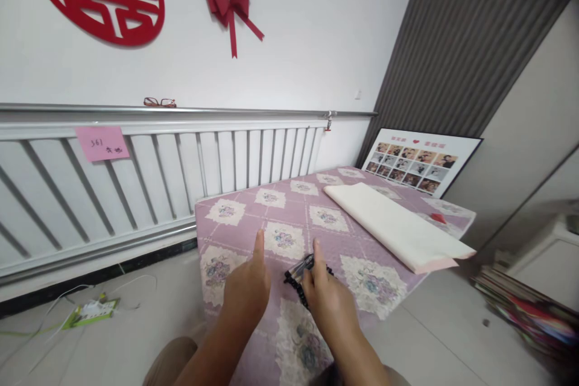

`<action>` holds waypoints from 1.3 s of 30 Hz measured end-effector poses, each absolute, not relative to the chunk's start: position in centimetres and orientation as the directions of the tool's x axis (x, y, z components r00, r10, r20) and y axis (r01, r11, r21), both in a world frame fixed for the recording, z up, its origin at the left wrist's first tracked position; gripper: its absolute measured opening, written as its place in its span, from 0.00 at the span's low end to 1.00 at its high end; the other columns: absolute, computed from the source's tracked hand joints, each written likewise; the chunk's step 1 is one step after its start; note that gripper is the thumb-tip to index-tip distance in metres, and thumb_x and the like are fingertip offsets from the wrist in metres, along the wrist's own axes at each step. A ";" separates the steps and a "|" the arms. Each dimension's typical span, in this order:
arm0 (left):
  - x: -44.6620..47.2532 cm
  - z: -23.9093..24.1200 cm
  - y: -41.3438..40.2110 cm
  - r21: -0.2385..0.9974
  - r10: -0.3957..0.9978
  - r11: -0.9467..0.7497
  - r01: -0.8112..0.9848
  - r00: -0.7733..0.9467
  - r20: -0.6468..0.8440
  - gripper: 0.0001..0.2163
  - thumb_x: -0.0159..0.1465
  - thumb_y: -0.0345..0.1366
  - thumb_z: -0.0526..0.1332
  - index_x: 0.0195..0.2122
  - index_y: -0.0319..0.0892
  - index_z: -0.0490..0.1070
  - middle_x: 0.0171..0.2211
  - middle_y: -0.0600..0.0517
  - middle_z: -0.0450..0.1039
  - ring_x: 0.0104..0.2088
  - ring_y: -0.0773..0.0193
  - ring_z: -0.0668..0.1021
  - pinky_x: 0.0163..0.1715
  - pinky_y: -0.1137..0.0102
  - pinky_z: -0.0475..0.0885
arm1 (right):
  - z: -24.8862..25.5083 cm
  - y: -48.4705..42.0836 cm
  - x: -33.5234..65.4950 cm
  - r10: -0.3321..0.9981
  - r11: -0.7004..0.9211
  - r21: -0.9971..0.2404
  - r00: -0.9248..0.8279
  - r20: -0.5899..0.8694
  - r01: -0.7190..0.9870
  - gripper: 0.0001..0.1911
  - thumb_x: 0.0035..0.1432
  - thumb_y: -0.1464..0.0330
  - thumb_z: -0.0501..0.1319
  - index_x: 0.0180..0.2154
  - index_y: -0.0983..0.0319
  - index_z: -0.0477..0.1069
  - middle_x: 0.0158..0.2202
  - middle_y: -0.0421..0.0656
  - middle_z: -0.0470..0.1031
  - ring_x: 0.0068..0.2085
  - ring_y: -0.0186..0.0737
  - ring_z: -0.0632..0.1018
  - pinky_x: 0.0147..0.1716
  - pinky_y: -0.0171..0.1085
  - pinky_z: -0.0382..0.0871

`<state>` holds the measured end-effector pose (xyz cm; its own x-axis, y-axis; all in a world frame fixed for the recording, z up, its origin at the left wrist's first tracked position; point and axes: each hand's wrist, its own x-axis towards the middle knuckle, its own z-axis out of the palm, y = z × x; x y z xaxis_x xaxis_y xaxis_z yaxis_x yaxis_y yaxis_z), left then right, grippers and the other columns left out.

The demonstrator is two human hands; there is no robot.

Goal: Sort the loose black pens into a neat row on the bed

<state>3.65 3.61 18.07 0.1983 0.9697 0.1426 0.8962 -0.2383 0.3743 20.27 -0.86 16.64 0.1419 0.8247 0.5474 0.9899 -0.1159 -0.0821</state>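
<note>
My left hand (248,289) is over the near part of the table, its index finger pointing up and away and the other fingers folded in. Nothing shows in it. My right hand (329,295) makes the same shape to its right, index finger out and the rest curled. Just behind and left of the right hand is a small black object with bumpy edges and a clear or grey middle (298,274); the hand covers part of it, and its kind is unclear. A purple floral tablecloth (298,235) spreads beneath both hands.
A folded cream sheet (389,223) lies on the table's right side, near a small red item (438,218). Behind stands a photo board (411,160). A white radiator (226,160) runs along the wall. A power strip (93,312) with cables is on the left floor; stacked papers (525,307) are at right.
</note>
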 end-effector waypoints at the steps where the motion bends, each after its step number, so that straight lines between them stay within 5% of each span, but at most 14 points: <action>1: 3.7 17.6 3.7 0.379 0.972 -0.234 0.896 0.203 0.119 0.32 0.63 0.34 0.49 0.65 0.37 0.34 0.30 0.47 0.75 0.30 0.57 0.76 0.34 0.68 0.63 | 16.3 -0.9 20.2 0.833 -0.106 -0.097 0.142 0.535 0.990 0.30 0.59 0.70 0.50 0.62 0.66 0.49 0.19 0.40 0.75 0.20 0.39 0.75 0.20 0.32 0.61; 5: 4.1 12.8 3.5 0.439 0.953 -0.295 0.849 0.293 0.075 0.31 0.62 0.34 0.50 0.65 0.40 0.38 0.39 0.44 0.74 0.38 0.56 0.76 0.39 0.68 0.65 | 12.7 -1.7 19.8 0.897 -0.007 -0.152 0.073 0.436 0.988 0.29 0.56 0.75 0.51 0.60 0.63 0.56 0.30 0.44 0.80 0.28 0.40 0.79 0.26 0.33 0.67; 12: 3.4 0.5 0.6 0.407 0.872 -0.468 0.784 0.485 0.068 0.17 0.59 0.29 0.51 0.48 0.46 0.71 0.49 0.47 0.69 0.50 0.55 0.69 0.51 0.62 0.60 | 4.1 -4.4 21.8 0.945 -0.021 -0.308 0.119 0.303 0.951 0.21 0.51 0.78 0.53 0.46 0.59 0.72 0.40 0.44 0.77 0.42 0.40 0.76 0.43 0.33 0.68; 24: 2.9 -1.2 0.6 0.462 0.827 -0.558 0.689 0.506 0.244 0.13 0.60 0.27 0.52 0.41 0.45 0.72 0.43 0.49 0.71 0.44 0.58 0.71 0.46 0.62 0.64 | -0.4 -2.3 35.1 0.894 -0.185 -0.286 0.282 0.349 0.940 0.24 0.53 0.73 0.53 0.53 0.65 0.67 0.52 0.51 0.70 0.54 0.49 0.68 0.55 0.44 0.59; 39: 2.7 -1.1 0.6 0.512 0.846 -0.520 0.684 0.494 0.200 0.13 0.60 0.27 0.51 0.41 0.44 0.72 0.42 0.48 0.70 0.44 0.58 0.70 0.47 0.61 0.63 | 1.4 -3.7 33.0 0.978 -0.049 -0.299 0.107 0.178 0.953 0.15 0.51 0.73 0.56 0.41 0.59 0.75 0.39 0.48 0.73 0.43 0.47 0.71 0.44 0.40 0.64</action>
